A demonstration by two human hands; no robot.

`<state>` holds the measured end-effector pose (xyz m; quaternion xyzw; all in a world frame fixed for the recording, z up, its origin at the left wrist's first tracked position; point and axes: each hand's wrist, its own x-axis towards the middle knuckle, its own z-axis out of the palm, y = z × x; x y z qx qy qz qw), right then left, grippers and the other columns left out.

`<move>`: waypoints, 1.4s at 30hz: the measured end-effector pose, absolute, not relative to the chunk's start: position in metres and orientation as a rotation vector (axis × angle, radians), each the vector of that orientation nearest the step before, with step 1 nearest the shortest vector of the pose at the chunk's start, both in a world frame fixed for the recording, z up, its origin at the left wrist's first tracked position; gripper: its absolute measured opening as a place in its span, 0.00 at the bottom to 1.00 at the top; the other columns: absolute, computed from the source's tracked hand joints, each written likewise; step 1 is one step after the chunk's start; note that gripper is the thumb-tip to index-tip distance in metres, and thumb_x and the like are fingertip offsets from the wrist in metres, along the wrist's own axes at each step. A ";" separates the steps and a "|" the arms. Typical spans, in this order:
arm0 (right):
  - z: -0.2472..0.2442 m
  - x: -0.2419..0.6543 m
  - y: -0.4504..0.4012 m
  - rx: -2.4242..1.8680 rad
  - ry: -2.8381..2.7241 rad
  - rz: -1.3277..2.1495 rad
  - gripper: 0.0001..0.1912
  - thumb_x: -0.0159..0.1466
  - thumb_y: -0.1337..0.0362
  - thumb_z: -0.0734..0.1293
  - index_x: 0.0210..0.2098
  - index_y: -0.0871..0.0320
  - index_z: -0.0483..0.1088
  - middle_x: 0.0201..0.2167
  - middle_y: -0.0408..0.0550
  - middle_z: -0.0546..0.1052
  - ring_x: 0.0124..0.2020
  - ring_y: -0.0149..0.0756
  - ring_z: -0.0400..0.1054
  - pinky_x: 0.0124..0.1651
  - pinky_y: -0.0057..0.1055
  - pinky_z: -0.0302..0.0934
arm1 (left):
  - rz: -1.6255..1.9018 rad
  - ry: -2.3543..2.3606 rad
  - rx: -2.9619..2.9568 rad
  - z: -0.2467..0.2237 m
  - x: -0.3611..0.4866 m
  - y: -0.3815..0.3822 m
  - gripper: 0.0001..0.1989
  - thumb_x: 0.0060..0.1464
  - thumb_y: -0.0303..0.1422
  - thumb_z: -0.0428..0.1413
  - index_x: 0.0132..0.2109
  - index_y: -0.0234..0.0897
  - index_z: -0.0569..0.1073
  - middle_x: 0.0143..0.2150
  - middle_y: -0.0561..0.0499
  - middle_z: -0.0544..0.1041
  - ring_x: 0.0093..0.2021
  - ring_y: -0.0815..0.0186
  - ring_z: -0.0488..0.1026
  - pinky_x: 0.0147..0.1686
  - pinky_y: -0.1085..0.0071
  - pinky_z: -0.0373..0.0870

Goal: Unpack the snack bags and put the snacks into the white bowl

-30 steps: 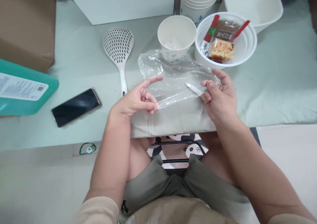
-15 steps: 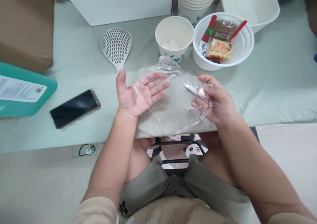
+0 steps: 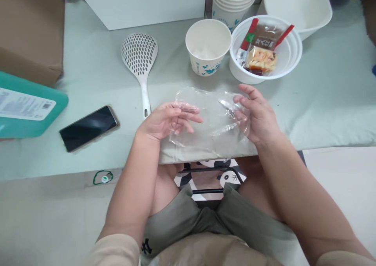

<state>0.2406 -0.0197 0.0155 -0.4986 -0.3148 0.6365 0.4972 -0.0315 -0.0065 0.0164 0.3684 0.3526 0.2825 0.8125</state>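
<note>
A thin, crinkled clear plastic film [image 3: 208,113] hangs spread between my two hands, above the front edge of the table. On its left side my left hand [image 3: 169,119] holds it, thumb close to the index finger and the other fingers apart within the film. My right hand [image 3: 260,115] has the film's right side bunched around its fingers. A slim silver metal piece [image 3: 225,104] sticks out leftward from the curled fingers of that hand, partly covered by the film; its kind I cannot make out.
A white slotted skimmer [image 3: 140,56] lies behind my left hand. Beyond the film stand a paper cup [image 3: 208,64], a white bowl [image 3: 289,64] with wrapped snacks, stacked cups [image 3: 233,7] and a white container [image 3: 317,21]. A phone [image 3: 88,129] and a green jug [image 3: 60,101] are leftward.
My left hand has turned from palm-up with spread fingers to fingers closing on the film. The film has dropped away from the cup and stretched wider. My right hand stays nearly in place.
</note>
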 end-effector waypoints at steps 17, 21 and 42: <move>0.023 0.258 -0.018 -1.068 -0.818 1.445 0.28 0.54 0.35 0.73 0.46 0.44 0.75 0.51 0.47 0.80 0.60 0.49 0.73 0.56 0.50 0.73 | 0.517 0.847 0.979 0.035 -0.036 -0.014 0.25 0.47 0.42 0.73 0.49 0.33 0.79 0.24 0.48 0.81 0.11 0.77 0.59 0.13 0.77 0.48; 0.033 0.257 -0.021 -0.987 -0.849 1.753 0.26 0.56 0.37 0.74 0.46 0.44 0.77 0.52 0.45 0.82 0.64 0.48 0.71 0.66 0.51 0.67 | 0.205 0.628 0.983 0.036 -0.037 -0.013 0.25 0.49 0.42 0.72 0.50 0.34 0.77 0.25 0.47 0.83 0.11 0.78 0.57 0.12 0.77 0.47; 0.026 0.234 -0.030 -1.002 -1.053 1.878 0.15 0.59 0.48 0.78 0.38 0.52 0.84 0.40 0.46 0.85 0.35 0.33 0.80 0.42 0.32 0.76 | 0.100 0.755 0.984 0.034 -0.022 -0.011 0.11 0.48 0.29 0.69 0.41 0.35 0.83 0.26 0.50 0.84 0.11 0.79 0.62 0.11 0.82 0.52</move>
